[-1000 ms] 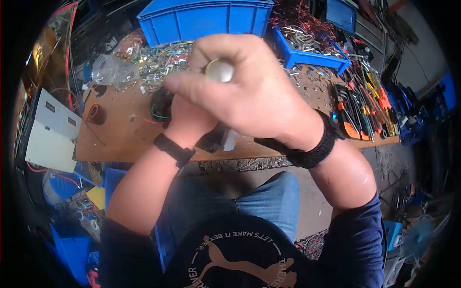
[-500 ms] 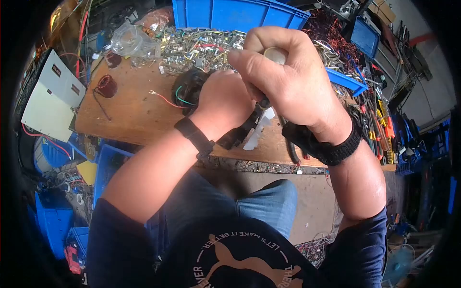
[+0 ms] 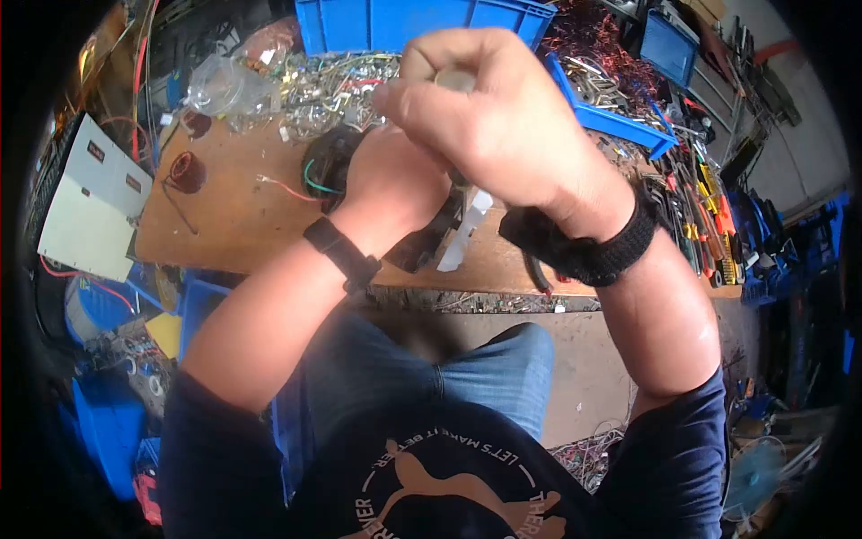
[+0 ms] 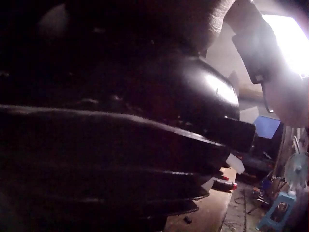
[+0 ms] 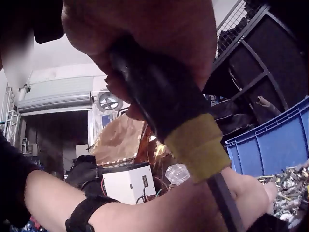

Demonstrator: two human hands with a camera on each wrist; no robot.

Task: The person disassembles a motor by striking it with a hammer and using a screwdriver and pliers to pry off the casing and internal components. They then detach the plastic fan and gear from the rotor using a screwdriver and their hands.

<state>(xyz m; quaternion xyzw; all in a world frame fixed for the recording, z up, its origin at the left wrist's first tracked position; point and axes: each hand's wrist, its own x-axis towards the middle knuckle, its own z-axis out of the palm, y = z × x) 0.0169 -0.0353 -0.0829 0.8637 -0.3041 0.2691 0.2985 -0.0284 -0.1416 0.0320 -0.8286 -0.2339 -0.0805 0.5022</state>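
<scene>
My right hand [image 3: 512, 126] grips a screwdriver by its handle. The rounded end cap [image 3: 456, 81] shows inside the curled fingers in the head view. In the right wrist view the screwdriver [image 5: 164, 92] has a black handle, a yellow collar [image 5: 200, 150] and a square-edged metal shank that points down. Just below it, my left hand [image 3: 395, 175] lies on a bulky black ribbed housing [image 3: 422, 247], its fingers hidden behind the right hand. This housing [image 4: 120, 154] fills most of the dark left wrist view. The screwdriver's tip is hidden.
A green wire loop [image 3: 314, 178] and a red wire [image 3: 292, 189] lie left of the housing. Scrap metal pieces [image 3: 346, 85] cover the table's back, before a blue crate [image 3: 413, 27]. Hand tools [image 3: 700, 211] line the right side. A copper coil [image 3: 186, 171] stands at left.
The head view has shifted. Both hands moved a little, the right one now sitting farther forward of the left, exposing more of the white strip beside the housing. The screwdriver stays in the right hand.
</scene>
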